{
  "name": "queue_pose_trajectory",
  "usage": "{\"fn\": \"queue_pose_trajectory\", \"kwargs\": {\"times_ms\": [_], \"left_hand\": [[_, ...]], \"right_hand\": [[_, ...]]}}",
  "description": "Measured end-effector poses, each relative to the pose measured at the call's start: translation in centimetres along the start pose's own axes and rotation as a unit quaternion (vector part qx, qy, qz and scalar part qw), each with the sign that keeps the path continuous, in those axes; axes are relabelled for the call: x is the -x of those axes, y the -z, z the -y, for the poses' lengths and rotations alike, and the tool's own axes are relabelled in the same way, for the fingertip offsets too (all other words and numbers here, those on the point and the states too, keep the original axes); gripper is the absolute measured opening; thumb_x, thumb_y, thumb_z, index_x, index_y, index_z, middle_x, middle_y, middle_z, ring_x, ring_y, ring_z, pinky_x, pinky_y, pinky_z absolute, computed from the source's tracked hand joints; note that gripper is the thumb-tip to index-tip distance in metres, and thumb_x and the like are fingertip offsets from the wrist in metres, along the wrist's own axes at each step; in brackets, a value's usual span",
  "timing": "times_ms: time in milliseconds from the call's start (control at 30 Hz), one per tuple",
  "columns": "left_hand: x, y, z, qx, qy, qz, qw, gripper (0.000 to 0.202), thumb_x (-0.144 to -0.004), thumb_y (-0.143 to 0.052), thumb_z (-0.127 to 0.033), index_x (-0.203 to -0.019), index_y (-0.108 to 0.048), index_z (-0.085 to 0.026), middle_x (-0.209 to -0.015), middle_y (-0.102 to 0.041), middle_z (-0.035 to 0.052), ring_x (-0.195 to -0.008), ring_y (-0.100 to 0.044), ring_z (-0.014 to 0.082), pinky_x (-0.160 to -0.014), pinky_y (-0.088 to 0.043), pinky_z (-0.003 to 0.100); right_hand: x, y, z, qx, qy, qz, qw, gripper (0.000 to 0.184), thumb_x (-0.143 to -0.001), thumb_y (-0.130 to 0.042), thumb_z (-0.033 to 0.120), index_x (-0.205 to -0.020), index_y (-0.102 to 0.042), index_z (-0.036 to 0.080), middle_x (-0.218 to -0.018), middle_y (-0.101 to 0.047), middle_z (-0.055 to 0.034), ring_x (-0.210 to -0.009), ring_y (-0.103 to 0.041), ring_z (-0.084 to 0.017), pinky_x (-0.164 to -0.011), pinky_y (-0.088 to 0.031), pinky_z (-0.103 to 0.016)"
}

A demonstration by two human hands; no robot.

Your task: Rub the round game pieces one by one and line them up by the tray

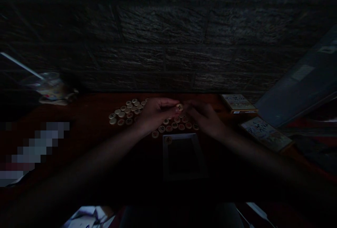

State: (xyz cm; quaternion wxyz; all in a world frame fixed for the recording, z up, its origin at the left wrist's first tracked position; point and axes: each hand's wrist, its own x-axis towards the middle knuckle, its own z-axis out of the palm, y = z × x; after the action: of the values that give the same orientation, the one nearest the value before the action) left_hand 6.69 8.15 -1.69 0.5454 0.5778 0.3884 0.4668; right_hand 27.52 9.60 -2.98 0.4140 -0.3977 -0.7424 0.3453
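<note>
My left hand [159,110] pinches a round wooden xiangqi piece [179,107] between thumb and fingers, its dark character showing. Close beside it on the right, my right hand [204,114] has its fingers bent toward the held piece; they are dark and blurred, so their grip cannot be made out. Several loose xiangqi pieces [129,111] lie on the wooden table under and around both hands, some face up with red or black characters, others plain. Nearer to me is a shallow white-rimmed box [163,158] with one xiangqi piece [168,140] in its far left corner.
Two flat printed boxes [237,102] [265,133] lie to the right, near a grey slanted post [297,77]. A plastic cup [51,87] with a straw stands at far left. The stone-block wall [163,56] rises behind the table. The scene is dim.
</note>
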Motion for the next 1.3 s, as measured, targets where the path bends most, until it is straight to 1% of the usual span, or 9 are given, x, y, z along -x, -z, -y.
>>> {"fn": "queue_pose_trajectory", "kwargs": {"times_ms": [133, 200, 267, 400, 500, 633, 933, 1133, 1300], "left_hand": [[0.1, -0.5, 0.1, 0.034, -0.002, -0.017, 0.999, 0.034, -0.080, -0.088, -0.030, -0.109, -0.080, -0.015, -0.105, -0.083, 0.0078, -0.089, -0.081, 0.0191, -0.090, -0.065, 0.033], [0.6, -0.6, 0.8, 0.032, 0.015, -0.026, 0.999, 0.034, -0.081, -0.087, -0.032, -0.110, -0.080, -0.015, -0.103, -0.083, 0.0083, -0.086, -0.081, 0.0203, -0.086, -0.067, 0.034], [1.4, -0.7, 1.6, 0.014, 0.031, -0.014, 0.999, 0.033, -0.083, -0.086, -0.034, -0.110, -0.080, -0.018, -0.100, -0.084, 0.0079, -0.085, -0.081, 0.0201, -0.081, -0.067, 0.031], [2.7, -1.0, 2.0, 0.038, 0.035, -0.031, 0.998, 0.027, -0.083, -0.086, -0.029, -0.107, -0.081, -0.018, -0.099, -0.084, 0.0069, -0.085, -0.082, 0.0216, -0.083, -0.069, 0.033], [3.1, -1.4, 1.5, 0.060, 0.060, -0.030, 0.996, 0.019, -0.087, -0.082, -0.025, -0.105, -0.082, -0.020, -0.098, -0.084, 0.0059, -0.083, -0.082, 0.0202, -0.079, -0.069, 0.029], [3.3, -1.7, 1.1, 0.079, 0.037, -0.050, 0.995, 0.014, -0.085, -0.084, -0.022, -0.099, -0.083, -0.022, -0.090, -0.084, 0.0024, -0.076, -0.082, 0.0174, -0.073, -0.069, 0.023], [3.6, -1.8, 1.1, -0.004, -0.012, -0.085, 0.996, 0.014, -0.080, -0.086, -0.021, -0.094, -0.083, -0.022, -0.087, -0.084, 0.0013, -0.074, -0.082, 0.0210, -0.072, -0.071, 0.029], [3.8, -1.5, 1.6, -0.074, -0.068, -0.070, 0.993, 0.022, -0.078, -0.088, -0.016, -0.098, -0.084, -0.025, -0.096, -0.084, -0.0006, -0.084, -0.082, 0.0201, -0.080, -0.070, 0.029], [3.8, -1.6, 1.7, -0.100, -0.079, -0.055, 0.990, 0.026, -0.077, -0.088, -0.018, -0.102, -0.084, -0.024, -0.102, -0.084, 0.0012, -0.088, -0.082, 0.0220, -0.083, -0.070, 0.031]], "right_hand": [[-0.1, -1.1, 1.1, -0.044, -0.006, -0.001, 0.999, 0.033, -0.099, -0.061, 0.047, -0.105, -0.076, 0.018, -0.075, -0.072, -0.0012, -0.062, -0.066, -0.013, -0.055, -0.049, -0.023], [0.5, -1.3, 1.0, -0.064, -0.009, 0.012, 0.998, 0.037, -0.100, -0.060, 0.049, -0.095, -0.076, 0.016, -0.069, -0.069, -0.0006, -0.058, -0.063, -0.012, -0.053, -0.049, -0.022], [1.2, -1.3, 0.6, -0.085, -0.016, 0.027, 0.996, 0.035, -0.099, -0.062, 0.049, -0.094, -0.076, 0.017, -0.073, -0.072, -0.0012, -0.064, -0.067, -0.013, -0.059, -0.054, -0.023], [2.6, -1.1, 0.2, -0.122, -0.016, 0.046, 0.991, 0.023, -0.099, -0.065, 0.039, -0.096, -0.078, 0.020, -0.082, -0.077, -0.0014, -0.077, -0.071, -0.014, -0.071, -0.056, -0.023], [3.0, -1.0, 0.4, -0.132, -0.008, 0.040, 0.990, 0.021, -0.101, -0.062, 0.032, -0.094, -0.078, 0.020, -0.080, -0.077, -0.0007, -0.073, -0.071, -0.012, -0.067, -0.055, -0.021], [3.1, -1.2, 1.0, -0.152, -0.022, 0.021, 0.988, 0.013, -0.096, -0.071, 0.030, -0.093, -0.079, 0.022, -0.078, -0.077, 0.0003, -0.070, -0.070, -0.012, -0.066, -0.055, -0.021], [3.0, -1.1, 1.8, -0.162, -0.047, 0.004, 0.986, 0.019, -0.088, -0.080, 0.039, -0.080, -0.080, 0.022, -0.069, -0.075, 0.0005, -0.061, -0.067, -0.012, -0.059, -0.053, -0.022], [3.0, -1.3, 1.9, -0.165, -0.060, -0.010, 0.984, 0.016, -0.083, -0.085, 0.036, -0.078, -0.080, 0.021, -0.067, -0.075, 0.0009, -0.058, -0.067, -0.011, -0.058, -0.053, -0.021], [2.9, -1.4, 1.8, -0.183, -0.063, -0.004, 0.981, 0.016, -0.078, -0.089, 0.034, -0.079, -0.081, 0.021, -0.066, -0.074, 0.0011, -0.055, -0.064, -0.011, -0.053, -0.051, -0.020]]}}
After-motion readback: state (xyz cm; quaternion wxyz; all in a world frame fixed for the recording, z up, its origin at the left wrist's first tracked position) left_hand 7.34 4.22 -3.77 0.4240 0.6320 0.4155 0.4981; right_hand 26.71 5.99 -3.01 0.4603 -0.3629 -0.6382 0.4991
